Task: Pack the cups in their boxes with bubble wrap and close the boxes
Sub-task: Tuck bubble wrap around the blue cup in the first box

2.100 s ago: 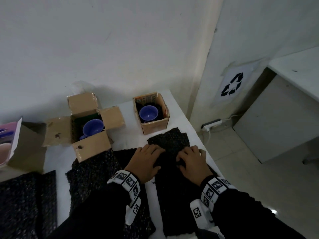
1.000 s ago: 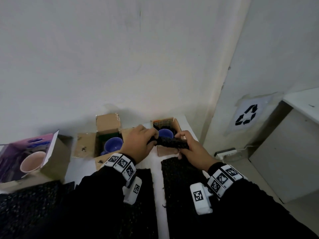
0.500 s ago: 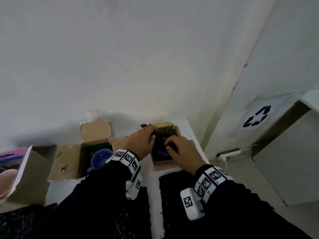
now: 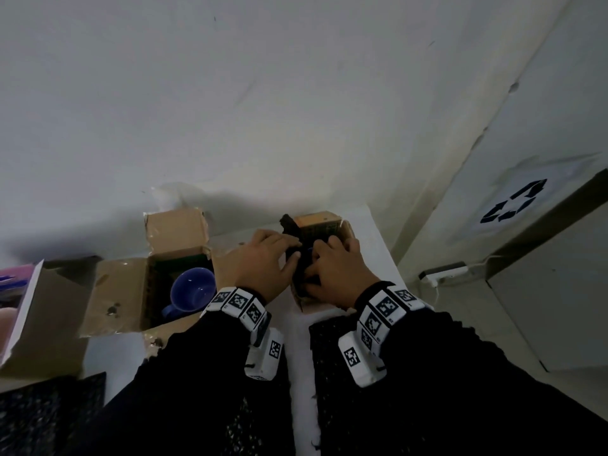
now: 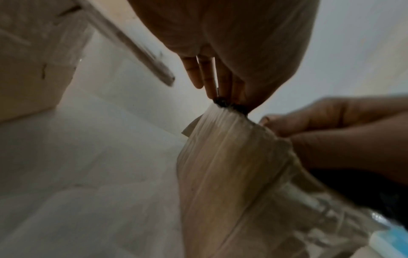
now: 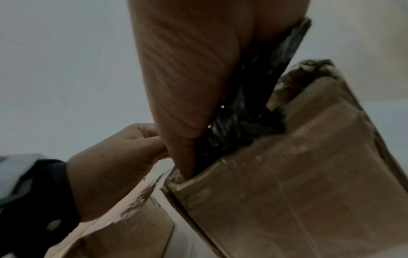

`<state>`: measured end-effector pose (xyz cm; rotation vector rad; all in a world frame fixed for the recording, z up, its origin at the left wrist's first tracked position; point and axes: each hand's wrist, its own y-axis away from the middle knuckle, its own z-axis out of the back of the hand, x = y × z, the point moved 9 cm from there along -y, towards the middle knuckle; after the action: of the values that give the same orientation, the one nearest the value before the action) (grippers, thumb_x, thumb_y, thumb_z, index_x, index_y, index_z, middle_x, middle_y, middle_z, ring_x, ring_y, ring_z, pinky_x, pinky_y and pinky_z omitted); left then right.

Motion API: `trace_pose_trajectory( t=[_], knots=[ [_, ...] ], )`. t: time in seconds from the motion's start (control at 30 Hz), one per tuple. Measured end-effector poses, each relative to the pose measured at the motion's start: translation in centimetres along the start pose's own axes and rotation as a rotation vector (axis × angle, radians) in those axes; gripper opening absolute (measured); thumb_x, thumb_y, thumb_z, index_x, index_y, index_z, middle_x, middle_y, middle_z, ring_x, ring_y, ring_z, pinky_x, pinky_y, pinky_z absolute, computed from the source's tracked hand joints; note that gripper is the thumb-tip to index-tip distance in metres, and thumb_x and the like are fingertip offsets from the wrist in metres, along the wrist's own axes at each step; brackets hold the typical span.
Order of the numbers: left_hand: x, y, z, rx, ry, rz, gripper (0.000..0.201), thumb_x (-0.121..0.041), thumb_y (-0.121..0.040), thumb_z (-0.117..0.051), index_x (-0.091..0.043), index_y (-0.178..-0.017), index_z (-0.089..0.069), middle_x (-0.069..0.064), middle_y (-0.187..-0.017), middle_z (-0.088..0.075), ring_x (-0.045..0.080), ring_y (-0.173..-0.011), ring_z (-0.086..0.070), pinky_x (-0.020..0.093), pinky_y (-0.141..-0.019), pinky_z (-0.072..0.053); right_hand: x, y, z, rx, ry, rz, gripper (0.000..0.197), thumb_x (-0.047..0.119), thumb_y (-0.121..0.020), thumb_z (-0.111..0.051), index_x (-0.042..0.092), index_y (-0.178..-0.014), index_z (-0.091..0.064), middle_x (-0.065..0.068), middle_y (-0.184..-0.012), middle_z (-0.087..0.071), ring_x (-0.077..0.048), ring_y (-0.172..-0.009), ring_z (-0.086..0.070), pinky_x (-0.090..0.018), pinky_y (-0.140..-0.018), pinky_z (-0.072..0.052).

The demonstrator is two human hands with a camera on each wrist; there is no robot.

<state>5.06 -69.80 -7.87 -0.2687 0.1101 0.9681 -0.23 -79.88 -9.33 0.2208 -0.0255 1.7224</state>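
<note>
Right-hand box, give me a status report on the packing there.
Left hand and right hand both pressing the black bubble wrap into the right box. Flaps open. Left box open, blue cup unwrapped. Nothing in the way.

Black long sleeves (image 4: 184,383) on both arms. White wristbands (image 4: 237,304) with black square-code markers. White camera block (image 4: 359,360) strapped under each wrist, coded too.

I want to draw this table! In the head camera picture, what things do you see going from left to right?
Pink box → open cardboard box → blue cup → left hand → black bubble wrap → right hand → power strip → recycling sign.
</note>
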Motion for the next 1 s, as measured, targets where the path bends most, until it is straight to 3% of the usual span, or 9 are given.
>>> trace_pose_trajectory(
  t=[0.13,0.23,0.33,0.43,0.5,0.57,0.67,0.8,1.0],
  knots=[
    [-1.3,0.6,0.3,-0.03,-0.173,-0.052,0.027,-0.046,-0.089,-0.046,-0.037,-0.095,-0.071,-0.007,-0.122,-0.053,0.026,-0.111,-0.048,0.038,-0.081,-0.042,1.3,-0.7,0.1,0.033,0.133,-0.001,0.034,0.041,-0.092,-0.046,0.02,-0.109,-0.067,-0.006,-0.117,-0.048,-0.03,-0.112,-0.037,-0.048,-0.094,-0.022],
    [-2.3,0.4,0.2,-0.036,-0.273,-0.126,0.039,-0.042,-0.089,-0.036,-0.032,-0.09,-0.073,-0.009,-0.117,-0.06,0.028,-0.115,-0.045,0.043,-0.089,-0.03,1.5,-0.9,-0.4,0.072,0.114,-0.057,0.026,0.036,-0.093,-0.047,0.019,-0.101,-0.065,-0.004,-0.11,-0.055,-0.03,-0.111,-0.043,-0.05,-0.098,-0.023],
    [-2.0,-0.1,-0.9,0.007,-0.282,-0.166,0.031,-0.037,-0.088,-0.042,-0.033,-0.1,-0.07,-0.015,-0.113,-0.065,0.026,-0.125,-0.042,0.049,-0.098,-0.018,1.2,-0.6,-1.1,0.064,-0.032,-0.111,0.023,0.038,-0.088,-0.054,0.02,-0.101,-0.06,-0.001,-0.105,-0.061,-0.029,-0.111,-0.049,-0.051,-0.098,-0.028],
    [-1.1,0.1,-1.4,0.051,-0.218,-0.118,0.034,-0.04,-0.089,-0.037,-0.032,-0.108,-0.064,-0.007,-0.122,-0.06,0.028,-0.126,-0.04,0.049,-0.099,-0.022,-0.1,-0.1,-0.7,-0.025,-0.15,-0.167,0.034,0.042,-0.081,-0.062,0.02,-0.102,-0.047,-0.001,-0.096,-0.063,-0.029,-0.095,-0.057,-0.043,-0.088,-0.035],
    [-0.5,0.5,-0.8,0.005,-0.164,-0.056,0.034,-0.047,-0.088,-0.039,-0.032,-0.107,-0.063,0.0,-0.124,-0.052,0.028,-0.117,-0.041,0.044,-0.092,-0.031,-0.8,0.2,-0.5,-0.09,-0.203,-0.161,0.033,0.039,-0.076,-0.068,0.022,-0.092,-0.045,0.0,-0.094,-0.06,-0.027,-0.09,-0.057,-0.038,-0.078,-0.035],
    [-0.2,0.8,0.1,-0.044,-0.096,0.004,0.036,-0.051,-0.091,-0.043,-0.029,-0.113,-0.059,-0.002,-0.115,-0.057,0.024,-0.106,-0.051,0.036,-0.081,-0.037,-1.0,0.2,-0.7,-0.135,-0.257,-0.104,0.025,0.034,-0.077,-0.068,0.021,-0.095,-0.055,-0.001,-0.103,-0.057,-0.025,-0.095,-0.053,-0.037,-0.075,-0.039],
    [0.4,1.6,0.8,-0.106,0.027,0.082,0.028,-0.044,-0.092,-0.055,-0.024,-0.111,-0.059,-0.01,-0.094,-0.069,0.015,-0.082,-0.064,0.025,-0.064,-0.033,-0.8,0.2,-1.4,-0.168,-0.247,0.014,0.025,0.025,-0.085,-0.054,0.019,-0.106,-0.065,0.0,-0.117,-0.061,-0.026,-0.104,-0.049,-0.04,-0.075,-0.042],
    [1.6,3.2,-2.8,0.032,0.513,0.15,0.04,-0.039,-0.09,-0.058,-0.02,-0.124,-0.051,-0.006,-0.114,-0.063,0.009,-0.099,-0.059,0.026,-0.077,-0.047,-0.1,-0.2,-1.5,-0.157,-0.116,0.133,0.04,0.024,-0.08,-0.037,0.017,-0.106,-0.066,0.002,-0.117,-0.065,-0.027,-0.11,-0.05,-0.041,-0.076,-0.041],
    [1.5,4.1,-4.0,0.076,0.627,0.177,0.066,-0.03,-0.08,-0.074,-0.022,-0.138,-0.043,-0.015,-0.113,-0.056,-0.014,-0.089,-0.053,0.002,-0.069,-0.041,0.4,-1.9,0.0,-0.044,0.007,0.218,0.034,0.023,-0.089,-0.043,0.025,-0.115,-0.065,0.01,-0.122,-0.061,-0.026,-0.121,-0.039,-0.045,-0.093,-0.023]
  ],
)
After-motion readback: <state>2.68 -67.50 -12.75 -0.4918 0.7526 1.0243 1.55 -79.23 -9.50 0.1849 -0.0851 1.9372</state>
